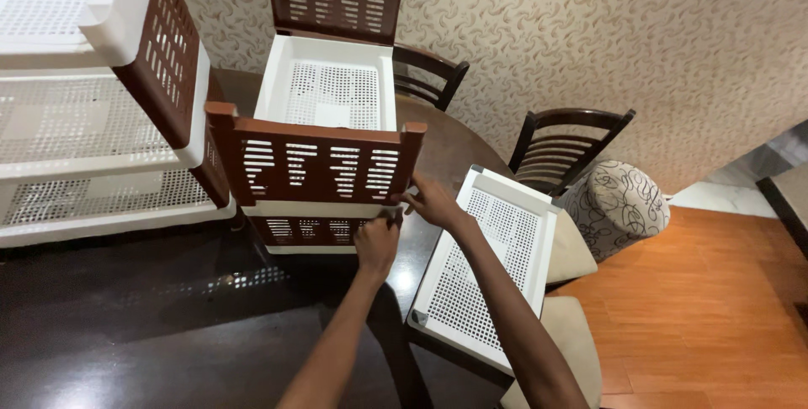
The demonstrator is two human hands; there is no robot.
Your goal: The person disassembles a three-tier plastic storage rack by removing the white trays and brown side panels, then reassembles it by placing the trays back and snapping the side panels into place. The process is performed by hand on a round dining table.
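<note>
Left hand (376, 243) and right hand (429, 200) grip the brown-and-white rack (324, 152) on the table (151, 325)

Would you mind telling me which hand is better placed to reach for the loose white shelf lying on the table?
Right. The right hand is beside the white shelf, while the left hand sits farther over, against the brown panel.

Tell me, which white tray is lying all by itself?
The white tray right of both hands, flat on the table's edge; the others sit inside brown slotted frames.
</note>
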